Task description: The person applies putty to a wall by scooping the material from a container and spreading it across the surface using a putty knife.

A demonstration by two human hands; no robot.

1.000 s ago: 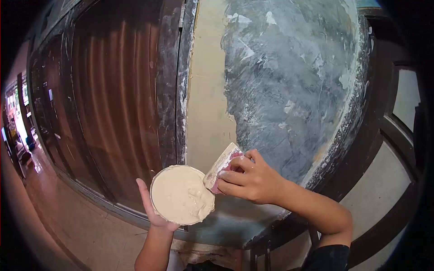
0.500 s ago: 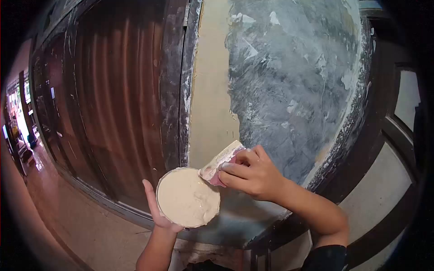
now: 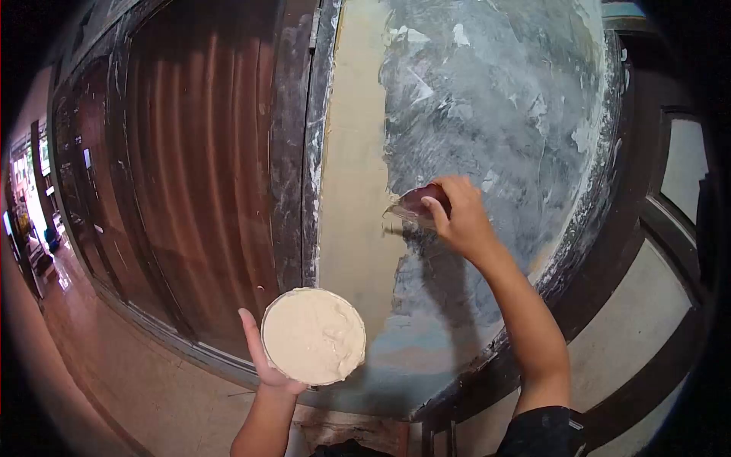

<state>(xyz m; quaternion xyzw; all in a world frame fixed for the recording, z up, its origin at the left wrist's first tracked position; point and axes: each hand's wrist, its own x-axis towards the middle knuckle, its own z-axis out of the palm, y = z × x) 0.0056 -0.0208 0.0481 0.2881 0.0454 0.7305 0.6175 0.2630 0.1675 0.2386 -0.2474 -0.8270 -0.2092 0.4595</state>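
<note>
My left hand [image 3: 268,372] supports a round tub [image 3: 263,324] from below, its thumb up along the side. Cream-coloured wall putty [image 3: 304,335] fills the tub to the brim, smooth on the left and lumpy on the right. My right hand [image 3: 459,217] grips a dark reddish putty spreader [image 3: 417,202], thumb on one side and fingers on the other. The spreader's edge is at the wall, on the ragged border between a beige putty strip [image 3: 354,152] and the bare grey wall [image 3: 495,114].
A dark wooden door frame [image 3: 291,152] with brown curtained glass [image 3: 202,167] stands left of the putty strip. On the right is a dark panelled door [image 3: 636,305] with pale panels. The floor [image 3: 160,381] runs along the lower left.
My right hand has lifted the spreader from the tub's rim up and right to the wall. The spreader has turned, and the tub has shifted slightly left.
</note>
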